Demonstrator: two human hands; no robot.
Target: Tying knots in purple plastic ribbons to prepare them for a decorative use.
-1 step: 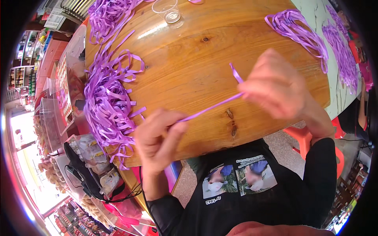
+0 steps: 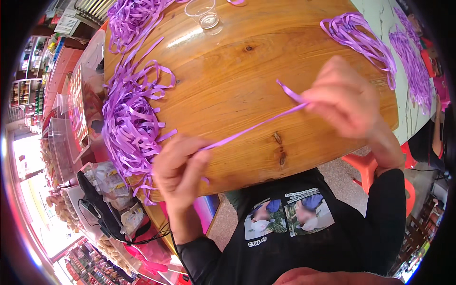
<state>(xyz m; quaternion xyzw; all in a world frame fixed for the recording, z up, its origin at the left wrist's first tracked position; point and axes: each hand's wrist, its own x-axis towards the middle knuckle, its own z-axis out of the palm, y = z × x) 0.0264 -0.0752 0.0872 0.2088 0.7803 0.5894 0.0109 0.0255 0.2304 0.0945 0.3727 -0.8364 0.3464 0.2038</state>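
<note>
A purple ribbon point(image 2: 259, 125) spans nearly straight above the wooden table point(image 2: 228, 85), pinched between thumb and finger of the left hand point(image 2: 178, 168) and held in the blurred right hand point(image 2: 344, 102), a short tail projecting beyond it; a slack pinch could let the smooth strip slip, and loops of the ribbon heap point(image 2: 130, 123) near the left hand could snag. The clear cup point(image 2: 201, 10), at the far side, shows no contents; those of the transparent box point(image 2: 58, 137), at left, are indistinct.

Glare streaks the bright tabletop point(image 2: 228, 90); the right fingers point(image 2: 328, 98) blur.
</note>
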